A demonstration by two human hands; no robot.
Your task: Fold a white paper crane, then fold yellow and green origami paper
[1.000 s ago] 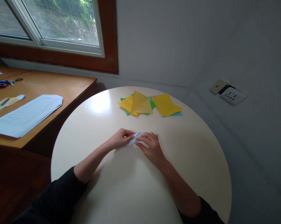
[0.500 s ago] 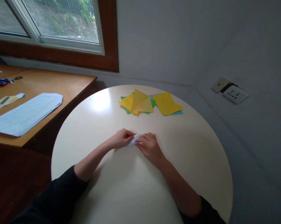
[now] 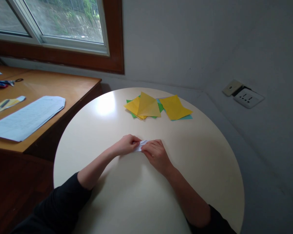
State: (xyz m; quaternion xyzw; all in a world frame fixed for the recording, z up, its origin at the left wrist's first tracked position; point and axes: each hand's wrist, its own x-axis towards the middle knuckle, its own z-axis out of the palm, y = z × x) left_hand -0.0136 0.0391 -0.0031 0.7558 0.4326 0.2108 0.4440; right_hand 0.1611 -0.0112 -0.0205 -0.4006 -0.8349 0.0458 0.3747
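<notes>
A small piece of folded white paper [image 3: 140, 146] lies between my two hands, just above or on the round white table [image 3: 88, 130]. My left hand [image 3: 127, 145] pinches its left end, thumb and fingers closed. From the other side my right hand [image 3: 157, 152] grips the right end, fingers bent over it. Only the middle strip of the paper shows; both its ends are covered by my fingers. Beyond my hands lie yellow sheets [image 3: 150, 105] over green ones, and another yellow sheet [image 3: 175, 108] resting on a light blue one.
To the left, a wooden desk [image 3: 75, 85] carries a stack of printed white papers [image 3: 31, 117], scissors [image 3: 5, 84] and a pen [image 3: 0, 108]. A window [image 3: 68, 22] is behind it. On the right wall is a power socket [image 3: 248, 97].
The fingers of my right hand have curled in closer over the paper's right end. My left hand stays nearly where it was. The view has shifted very slightly.
</notes>
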